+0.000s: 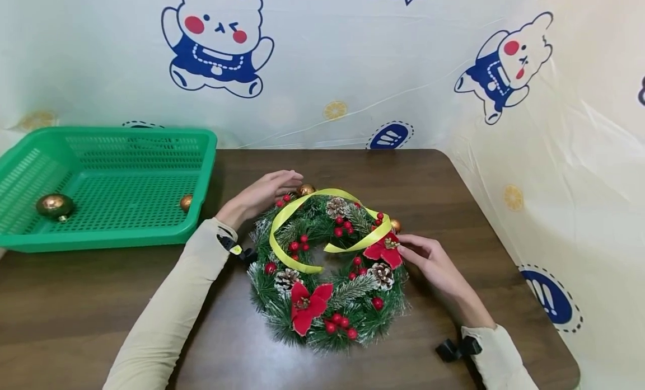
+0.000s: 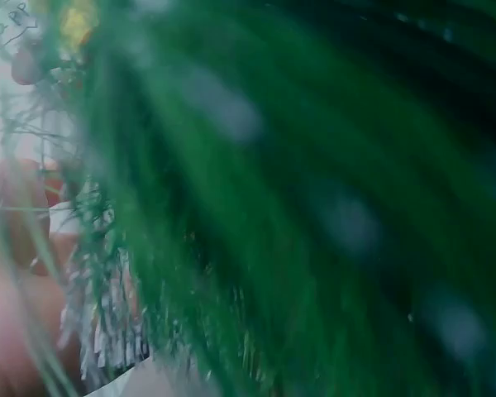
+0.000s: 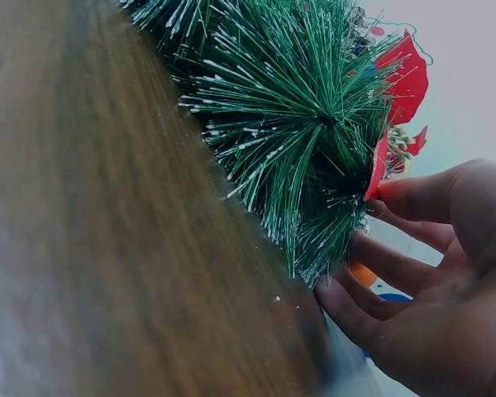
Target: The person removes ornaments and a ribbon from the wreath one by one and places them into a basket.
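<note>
A green wreath (image 1: 332,300) lies on the brown table, dressed with red berries, snowy pinecones and red poinsettias. A loose yellow ribbon (image 1: 282,222) curls over its upper half. My left hand (image 1: 264,194) is at the wreath's upper left edge, fingers stretched towards a gold ball (image 1: 305,189). Blurred green bristles fill most of the left wrist view. At the right edge, my right hand (image 1: 433,264) has relaxed fingers against the wreath. In the right wrist view its thumb touches a red poinsettia petal (image 3: 380,165), and the lower fingertips are at the green needles.
A green plastic basket (image 1: 194,228) stands at the back left, holding a large gold ball (image 1: 55,206) and a smaller gold ball (image 1: 186,202). Another gold ball (image 1: 396,226) shows at the wreath's upper right. A bear-printed sheet (image 1: 322,60) hangs behind the table.
</note>
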Demonstrator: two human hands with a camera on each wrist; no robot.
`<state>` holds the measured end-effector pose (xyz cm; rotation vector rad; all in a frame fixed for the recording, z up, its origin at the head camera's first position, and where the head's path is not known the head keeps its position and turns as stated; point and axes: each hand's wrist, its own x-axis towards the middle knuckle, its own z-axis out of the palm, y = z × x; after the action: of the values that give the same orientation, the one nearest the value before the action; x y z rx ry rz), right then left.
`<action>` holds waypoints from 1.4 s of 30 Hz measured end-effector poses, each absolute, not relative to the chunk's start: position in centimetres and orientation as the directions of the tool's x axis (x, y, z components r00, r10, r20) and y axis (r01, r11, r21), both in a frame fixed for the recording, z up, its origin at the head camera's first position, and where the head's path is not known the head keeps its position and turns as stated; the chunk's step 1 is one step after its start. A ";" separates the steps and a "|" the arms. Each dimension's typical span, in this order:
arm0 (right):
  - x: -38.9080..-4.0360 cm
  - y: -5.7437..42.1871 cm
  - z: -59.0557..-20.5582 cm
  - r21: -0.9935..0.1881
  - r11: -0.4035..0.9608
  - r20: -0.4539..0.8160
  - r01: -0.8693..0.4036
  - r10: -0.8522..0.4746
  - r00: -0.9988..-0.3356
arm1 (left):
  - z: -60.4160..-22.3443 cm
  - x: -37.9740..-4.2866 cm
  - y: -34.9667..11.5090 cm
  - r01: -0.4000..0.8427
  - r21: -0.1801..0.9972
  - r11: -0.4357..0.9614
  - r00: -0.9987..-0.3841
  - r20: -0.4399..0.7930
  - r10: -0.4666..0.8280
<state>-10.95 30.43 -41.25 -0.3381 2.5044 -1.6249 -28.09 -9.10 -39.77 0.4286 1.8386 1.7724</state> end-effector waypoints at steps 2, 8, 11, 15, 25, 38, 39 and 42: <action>-10.9 30.5 -41.1 -0.906 0.406 0.009 -0.116 -0.257 -0.966 | -39.9 -28.1 -9.0 -0.141 0.988 0.068 -0.795 -0.154 0.587; -10.7 31.0 -40.9 -0.902 0.422 -0.004 -0.093 -0.224 -0.975 | -39.9 -28.3 -8.2 -0.148 0.987 0.067 -0.801 -0.160 0.576; -10.6 31.1 -41.0 -0.902 0.425 -0.014 -0.080 -0.213 -0.977 | -40.0 -28.4 -7.9 -0.138 0.985 0.102 -0.819 -0.171 0.547; -10.7 31.2 -41.1 -0.904 0.421 -0.021 -0.070 -0.209 -0.978 | -40.1 -28.2 -7.8 -0.086 0.981 0.172 -0.837 -0.165 0.521; -11.0 30.9 -41.3 -0.909 0.410 -0.025 -0.072 -0.226 -0.974 | -39.4 -27.7 -8.2 -0.072 0.997 0.021 -0.913 -0.074 0.400; -11.0 30.4 -41.2 -0.902 0.426 -0.039 -0.063 -0.226 -0.973 | -37.8 -27.0 -8.6 -0.044 0.984 -0.172 -0.938 0.018 0.346; -11.0 30.3 -41.2 -0.903 0.426 -0.040 -0.062 -0.227 -0.973 | -37.6 -26.9 -8.8 -0.047 0.982 -0.184 -0.936 0.020 0.350; -11.0 30.2 -41.2 -0.903 0.425 -0.036 -0.067 -0.230 -0.973 | -37.1 -26.7 -9.0 -0.044 0.978 -0.202 -0.932 0.033 0.360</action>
<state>-10.98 30.24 -41.24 -0.2643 2.5185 -1.5854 -26.70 -9.05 -37.06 0.3714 1.7923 2.2195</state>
